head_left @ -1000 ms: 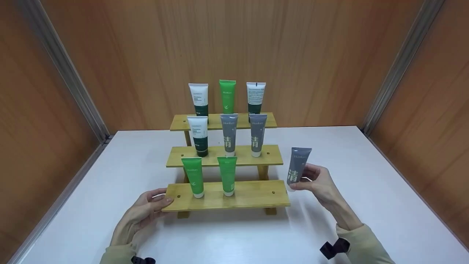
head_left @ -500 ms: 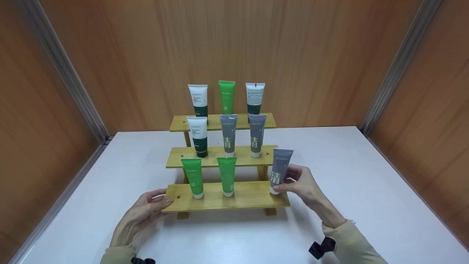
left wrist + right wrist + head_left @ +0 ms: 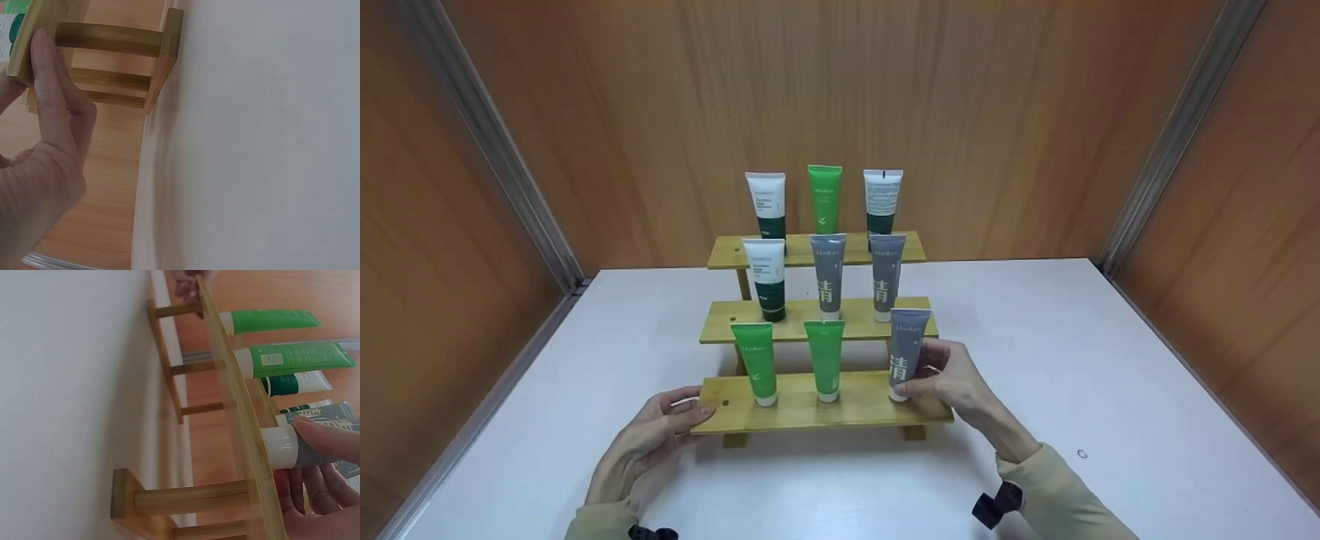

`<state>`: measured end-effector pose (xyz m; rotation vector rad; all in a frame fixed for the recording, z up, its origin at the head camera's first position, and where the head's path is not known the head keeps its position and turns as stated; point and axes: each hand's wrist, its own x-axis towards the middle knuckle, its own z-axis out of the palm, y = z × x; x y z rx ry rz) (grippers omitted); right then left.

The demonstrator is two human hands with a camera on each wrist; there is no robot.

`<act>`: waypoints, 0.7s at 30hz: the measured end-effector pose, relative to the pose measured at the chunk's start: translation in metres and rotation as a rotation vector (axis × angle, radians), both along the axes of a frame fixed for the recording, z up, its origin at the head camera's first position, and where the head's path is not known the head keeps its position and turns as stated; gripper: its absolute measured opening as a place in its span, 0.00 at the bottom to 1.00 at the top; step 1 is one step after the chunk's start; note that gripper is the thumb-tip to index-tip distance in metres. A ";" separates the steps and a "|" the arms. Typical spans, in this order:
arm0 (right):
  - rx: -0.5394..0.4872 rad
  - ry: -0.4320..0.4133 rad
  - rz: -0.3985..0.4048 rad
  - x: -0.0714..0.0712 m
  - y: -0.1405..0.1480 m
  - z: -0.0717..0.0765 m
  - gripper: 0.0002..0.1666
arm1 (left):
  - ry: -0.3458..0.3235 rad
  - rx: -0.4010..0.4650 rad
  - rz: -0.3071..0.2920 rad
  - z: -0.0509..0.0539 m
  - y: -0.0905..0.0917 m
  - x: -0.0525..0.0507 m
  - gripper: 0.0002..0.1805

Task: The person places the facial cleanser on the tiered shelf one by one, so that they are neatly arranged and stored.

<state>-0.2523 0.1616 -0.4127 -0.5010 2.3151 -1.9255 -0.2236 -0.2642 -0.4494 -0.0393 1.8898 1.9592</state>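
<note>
My right hand (image 3: 952, 379) pinches a grey squeeze tube (image 3: 908, 345) low down near its white cap (image 3: 280, 447). The tube stands cap-down at the right part of the lowest step of a wooden three-step rack (image 3: 795, 416); in the right wrist view the cap meets the board or nearly so. My left hand (image 3: 649, 435) grips the left end of that same step, thumb on top and fingers (image 3: 50, 93) beneath. Two green tubes (image 3: 756, 364) (image 3: 825, 360) stand upright on the lowest step, left of the grey one.
On the middle step are a white-and-dark-green tube (image 3: 766, 277) and two grey tubes (image 3: 829, 274) (image 3: 886, 274). The top step bears two white-and-dark-green tubes (image 3: 767, 199) (image 3: 883, 196) around a green tube (image 3: 826, 196). Wooden walls (image 3: 840, 90) enclose the white table (image 3: 1035, 300). A small ring-shaped mark (image 3: 1082, 454) shows at right.
My right hand has carried the grey tube leftward from beside the rack and down onto or just over the right part of the lowest step. My left hand has stayed put.
</note>
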 end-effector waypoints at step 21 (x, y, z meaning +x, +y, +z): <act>0.015 0.027 0.005 -0.004 -0.012 -0.003 0.30 | -0.016 -0.008 -0.007 0.001 0.000 -0.001 0.45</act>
